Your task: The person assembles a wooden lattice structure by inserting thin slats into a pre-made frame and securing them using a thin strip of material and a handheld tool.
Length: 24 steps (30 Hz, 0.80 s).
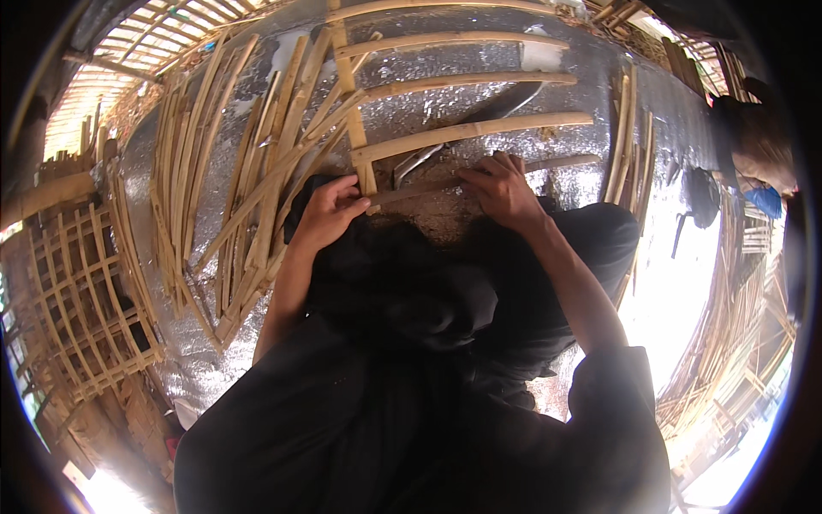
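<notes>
A loose bamboo strip (565, 161) lies crosswise in front of me, darker than the others. My right hand (505, 190) is closed on its middle. At its left end, my left hand (330, 214) pinches it with thumb and fingers, where it meets a long bamboo rail (349, 90). Several bamboo crosspieces (475, 129) extend rightward from that rail, roughly parallel, like a comb. Beyond the right hand, partly under the crosspieces, lies a dark curved blade (507, 101). A thin shiny metal piece (417, 163) rests between my hands; its kind is unclear.
Long bamboo strips (201, 146) lie piled to the left, some crossing near my left hand. More strips (627, 141) lie to the right on the silvery floor sheet (445, 60). A bamboo lattice (77, 291) stands at far left. A person's arm (762, 141) shows at far right.
</notes>
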### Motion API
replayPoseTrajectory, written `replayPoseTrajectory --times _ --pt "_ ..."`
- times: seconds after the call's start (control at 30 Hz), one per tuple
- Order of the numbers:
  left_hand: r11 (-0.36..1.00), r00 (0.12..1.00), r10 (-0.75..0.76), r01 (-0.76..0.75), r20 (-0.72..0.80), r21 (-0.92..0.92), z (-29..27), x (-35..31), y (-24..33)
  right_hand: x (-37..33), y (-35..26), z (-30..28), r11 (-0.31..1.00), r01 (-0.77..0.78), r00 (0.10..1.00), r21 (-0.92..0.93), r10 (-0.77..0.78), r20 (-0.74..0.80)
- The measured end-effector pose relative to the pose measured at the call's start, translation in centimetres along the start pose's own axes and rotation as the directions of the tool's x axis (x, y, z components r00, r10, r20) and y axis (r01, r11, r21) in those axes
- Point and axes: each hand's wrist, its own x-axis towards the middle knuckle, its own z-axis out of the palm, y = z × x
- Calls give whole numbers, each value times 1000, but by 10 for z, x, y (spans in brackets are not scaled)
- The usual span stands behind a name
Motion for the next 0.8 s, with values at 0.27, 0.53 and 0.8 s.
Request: replayPoseTrajectory --times 0.27,0.53,0.8 --pt "999 998 33 -31 -54 40 3 4 -9 -2 0 1 997 -69 997 30 67 39" --pt "999 997 19 -17 -69 30 4 9 -14 1 -4 -1 999 -36 998 37 38 -40" --pt "998 997 -55 56 -46 19 3 5 -2 2 -5 -5 999 0 1000 48 2 -24"
